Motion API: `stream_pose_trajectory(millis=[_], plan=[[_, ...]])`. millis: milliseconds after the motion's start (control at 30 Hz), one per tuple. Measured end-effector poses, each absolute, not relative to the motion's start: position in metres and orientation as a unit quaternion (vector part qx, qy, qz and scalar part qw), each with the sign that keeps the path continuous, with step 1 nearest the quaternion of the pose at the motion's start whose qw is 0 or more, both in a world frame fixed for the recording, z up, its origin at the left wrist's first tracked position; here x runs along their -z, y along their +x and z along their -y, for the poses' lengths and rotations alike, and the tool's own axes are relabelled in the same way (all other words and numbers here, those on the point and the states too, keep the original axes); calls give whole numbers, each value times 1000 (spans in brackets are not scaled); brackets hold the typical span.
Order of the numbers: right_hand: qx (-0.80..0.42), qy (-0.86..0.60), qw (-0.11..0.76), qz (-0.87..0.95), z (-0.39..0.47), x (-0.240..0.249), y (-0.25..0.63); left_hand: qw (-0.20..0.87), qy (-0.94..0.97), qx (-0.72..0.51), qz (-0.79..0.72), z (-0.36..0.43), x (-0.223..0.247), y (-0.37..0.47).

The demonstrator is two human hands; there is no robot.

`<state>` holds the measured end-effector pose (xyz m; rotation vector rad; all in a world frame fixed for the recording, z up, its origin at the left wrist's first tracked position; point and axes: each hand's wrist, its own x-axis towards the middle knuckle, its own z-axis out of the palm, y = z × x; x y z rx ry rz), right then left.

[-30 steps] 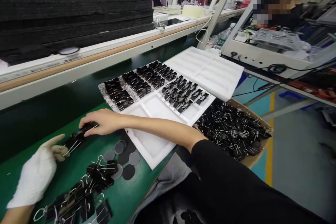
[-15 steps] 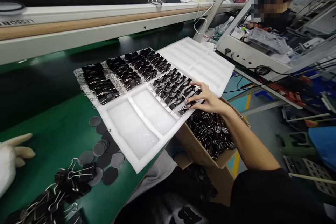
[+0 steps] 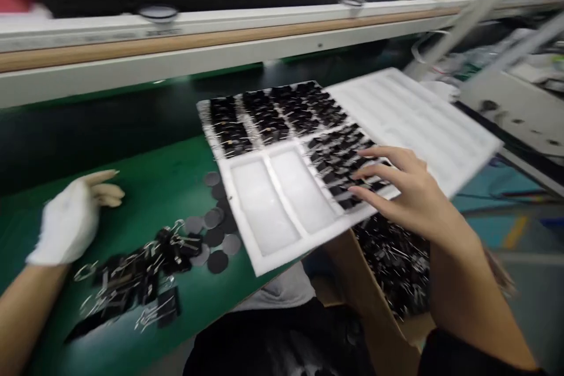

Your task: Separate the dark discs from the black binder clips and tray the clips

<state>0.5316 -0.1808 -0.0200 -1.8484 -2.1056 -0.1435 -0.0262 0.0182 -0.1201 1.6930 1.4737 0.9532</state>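
My left hand, in a white glove with bare fingertips, rests over the green tabletop with its fingers stretched out and nothing in them. A loose pile of black binder clips lies just to its right. Several dark discs are scattered between that pile and a white foam tray. Rows of black binder clips fill the tray's far compartments, and two near ones show bare white floors. Bare and spread, my right hand hovers at the clips in the tray's right near compartment; whether its fingertips touch them is unclear.
A second white tray lies behind the first, to the right. Below the table edge, a cardboard box holds many loose clips. A shelf rail runs across the back. Metal frame posts stand at the right.
My view has swung left, so the scene sits further right. More of my left hand and forearm shows. My right hand stays by the same clips, fingers still spread.
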Motion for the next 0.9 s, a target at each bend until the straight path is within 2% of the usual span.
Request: stream_pose_trajectory(millis=[67,200,367,433,533,600,667,767,900], plan=[[56,-579,198,789,157,28,481,388,595,-429,-558,-6,118,-31],[42,-421,120,898,95,71,379,370,552,-467,-583,30,119,-54],[82,-428,69,897,31,107,297,279,535,-471,-643,102,123,-90],[110,-443,45,889,20,112,284,187,529,-456,-691,137,126,-110],[137,-452,44,881,20,115,280,-78,508,-391,-763,187,129,-154],[147,-458,55,875,22,116,283,-221,455,-298,-809,211,128,-188],[143,-467,57,870,24,117,285,-201,392,-209,-873,225,122,-218],[130,-480,56,866,24,118,284,-66,403,-128,-904,230,114,-239],[108,-481,93,865,24,119,283,-59,527,-105,-841,231,115,-212]])
